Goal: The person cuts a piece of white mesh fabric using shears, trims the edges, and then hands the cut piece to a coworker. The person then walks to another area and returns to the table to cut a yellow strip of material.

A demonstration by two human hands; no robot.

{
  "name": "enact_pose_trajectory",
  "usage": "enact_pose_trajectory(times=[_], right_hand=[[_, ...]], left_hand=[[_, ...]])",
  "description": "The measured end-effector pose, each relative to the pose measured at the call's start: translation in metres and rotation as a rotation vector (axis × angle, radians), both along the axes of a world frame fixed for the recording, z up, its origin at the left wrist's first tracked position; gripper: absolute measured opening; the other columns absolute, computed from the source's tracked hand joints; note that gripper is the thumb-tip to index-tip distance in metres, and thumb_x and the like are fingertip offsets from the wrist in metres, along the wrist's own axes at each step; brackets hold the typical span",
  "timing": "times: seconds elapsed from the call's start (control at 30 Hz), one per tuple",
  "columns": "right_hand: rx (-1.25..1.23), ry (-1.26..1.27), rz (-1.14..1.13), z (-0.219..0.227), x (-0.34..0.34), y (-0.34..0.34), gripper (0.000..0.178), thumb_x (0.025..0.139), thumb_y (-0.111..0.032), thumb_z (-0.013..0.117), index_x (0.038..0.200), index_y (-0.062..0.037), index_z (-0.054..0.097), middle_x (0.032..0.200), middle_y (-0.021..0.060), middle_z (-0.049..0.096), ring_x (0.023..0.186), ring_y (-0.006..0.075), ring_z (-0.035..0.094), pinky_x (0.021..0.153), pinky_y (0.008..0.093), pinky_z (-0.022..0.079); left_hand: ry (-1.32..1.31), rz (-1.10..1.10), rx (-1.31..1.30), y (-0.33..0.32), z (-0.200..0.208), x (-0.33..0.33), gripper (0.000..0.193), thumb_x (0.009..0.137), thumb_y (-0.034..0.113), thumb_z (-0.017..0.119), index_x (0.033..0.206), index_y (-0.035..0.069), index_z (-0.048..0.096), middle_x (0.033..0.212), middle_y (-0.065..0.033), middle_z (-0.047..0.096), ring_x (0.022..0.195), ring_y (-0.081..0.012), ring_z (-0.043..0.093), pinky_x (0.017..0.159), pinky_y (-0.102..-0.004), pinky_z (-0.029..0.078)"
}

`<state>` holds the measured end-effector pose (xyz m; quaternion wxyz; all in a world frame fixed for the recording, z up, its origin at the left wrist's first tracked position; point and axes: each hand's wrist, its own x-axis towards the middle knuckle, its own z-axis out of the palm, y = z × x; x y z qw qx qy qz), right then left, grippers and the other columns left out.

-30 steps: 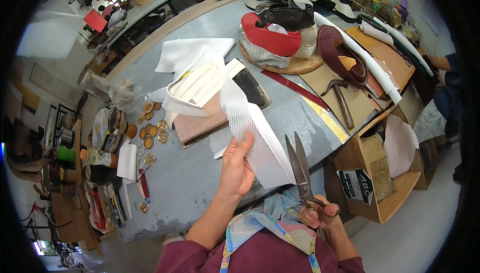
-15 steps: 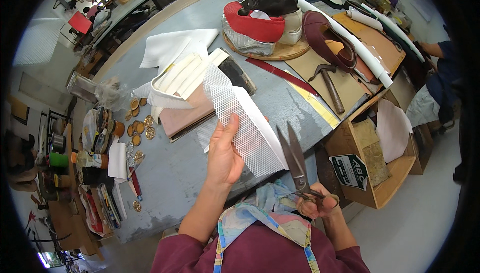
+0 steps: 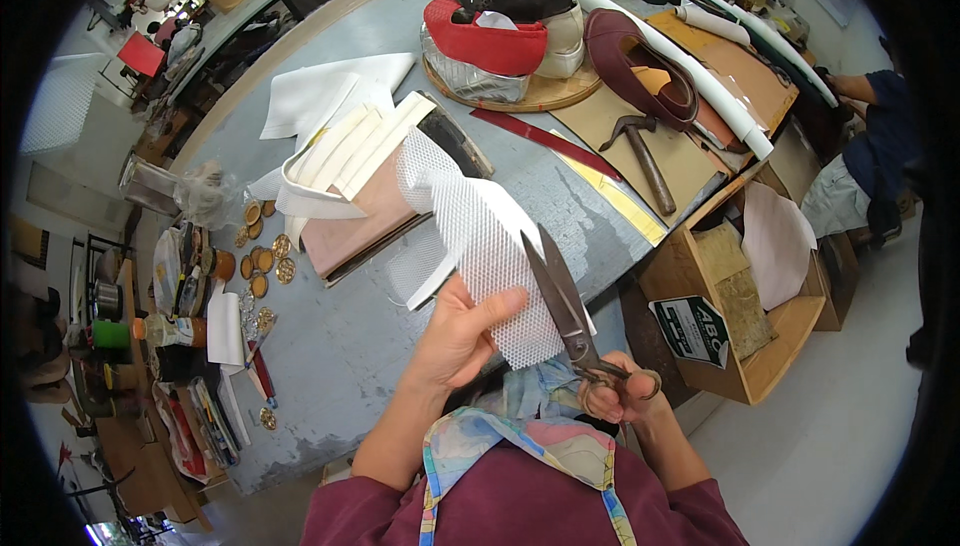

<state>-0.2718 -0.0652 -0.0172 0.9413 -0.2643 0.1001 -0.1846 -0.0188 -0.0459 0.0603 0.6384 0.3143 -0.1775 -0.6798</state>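
My left hand (image 3: 462, 336) pinches a strip of white mesh fabric (image 3: 497, 263) between thumb and fingers, its far end trailing over the stack on the table. A smooth white band runs along the strip's right side. My right hand (image 3: 618, 393) has its fingers through the handles of large dark scissors (image 3: 572, 318). The blades point up and away, slightly parted, and overlap the right edge of the mesh; whether fabric lies between them I cannot tell. Beyond my left hand lie cream folded strips (image 3: 367, 151) on a pink-covered block (image 3: 365, 221).
A hammer (image 3: 647, 163), a dark red strip (image 3: 545, 144) and shoe uppers (image 3: 485, 41) lie at the back right. Round gold ornaments (image 3: 262, 261) are scattered on the left. An open wooden drawer (image 3: 770, 361) juts out at right. Another person (image 3: 870, 156) stands beyond it.
The scissors have moved left and up, and their blades now overlap the strip's edge. My left hand has shifted its grip lower on the mesh, thumb now pointing right.
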Motion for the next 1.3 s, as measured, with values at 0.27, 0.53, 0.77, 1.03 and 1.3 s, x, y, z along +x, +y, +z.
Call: enact_pose_trajectory(times=[0.27,0.53,0.77,1.03,1.3], right_hand=[[-0.039,-0.077,0.035,0.001,0.009,-0.002,0.065,0.075,-0.07,0.075,0.066,-0.0102,0.053,0.051,-0.0004,0.053,0.042,0.0127,0.052,0.047,0.0285,0.036],[-0.034,-0.107,0.019,0.003,0.012,0.0,0.066,0.075,-0.072,0.073,0.065,-0.0104,0.052,0.051,0.0005,0.053,0.04,0.0123,0.049,0.043,0.028,0.034],[-0.093,0.029,-0.042,0.006,-0.009,0.002,0.067,0.068,-0.071,0.08,0.065,-0.0091,0.055,0.052,0.0014,0.053,0.042,0.0124,0.05,0.044,0.0276,0.037],[-0.28,0.28,0.102,0.012,-0.023,0.008,0.064,0.058,-0.062,0.091,0.072,-0.0088,0.059,0.069,-0.005,0.051,0.063,0.0061,0.044,0.055,0.0237,0.031],[-0.161,0.265,0.033,0.003,-0.018,0.011,0.07,0.06,-0.07,0.086,0.071,-0.0074,0.058,0.062,-0.0009,0.054,0.055,0.0076,0.048,0.05,0.0228,0.032]], left_hand=[[0.052,0.081,0.047,-0.007,0.001,-0.003,0.035,0.097,0.008,0.062,0.13,-0.002,0.055,0.127,-0.0158,0.064,0.112,-0.0225,0.066,0.097,-0.0411,0.057],[0.167,0.021,-0.045,-0.01,0.001,-0.002,0.043,0.1,0.017,0.059,0.138,-0.001,0.048,0.132,-0.02,0.061,0.122,-0.0344,0.061,0.1,-0.0533,0.055],[-0.042,0.154,-0.077,-0.01,0.003,0.001,0.039,0.098,0.014,0.064,0.132,-0.001,0.055,0.125,-0.0169,0.066,0.109,-0.025,0.068,0.097,-0.0429,0.058],[-0.208,0.369,-0.074,-0.02,-0.003,0.0,0.028,0.097,0.009,0.066,0.124,0.001,0.06,0.115,-0.0108,0.07,0.1,-0.017,0.07,0.085,-0.0321,0.06],[-0.181,0.375,-0.016,-0.017,0.004,-0.006,0.025,0.098,0.01,0.066,0.121,0.002,0.061,0.109,-0.0081,0.071,0.09,-0.0152,0.072,0.074,-0.0323,0.064]])
